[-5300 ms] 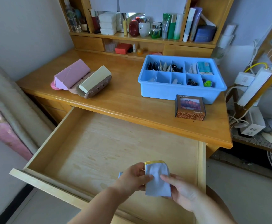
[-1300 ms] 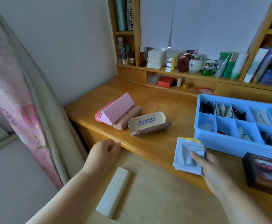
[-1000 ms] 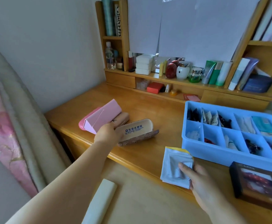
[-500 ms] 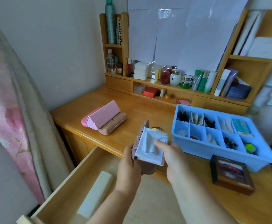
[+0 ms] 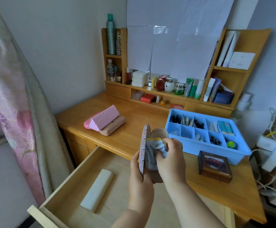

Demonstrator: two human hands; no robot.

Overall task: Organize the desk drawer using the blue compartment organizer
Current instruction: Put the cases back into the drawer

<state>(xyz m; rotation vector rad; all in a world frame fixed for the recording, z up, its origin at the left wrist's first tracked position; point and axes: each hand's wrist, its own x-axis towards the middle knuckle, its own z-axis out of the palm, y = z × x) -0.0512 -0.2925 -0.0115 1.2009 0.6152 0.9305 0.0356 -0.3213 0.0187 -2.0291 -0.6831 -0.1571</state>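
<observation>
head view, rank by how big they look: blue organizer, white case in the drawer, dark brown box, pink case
1. blue organizer, clearly largest.
2. white case, though it lies nearer the camera.
3. pink case and dark brown box look about alike; the box is nearer, so I won't rank them.

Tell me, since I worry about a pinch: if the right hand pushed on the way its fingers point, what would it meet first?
Probably the cloth it pinches, then the open glasses case held by the left hand. Depth unclear.
</observation>
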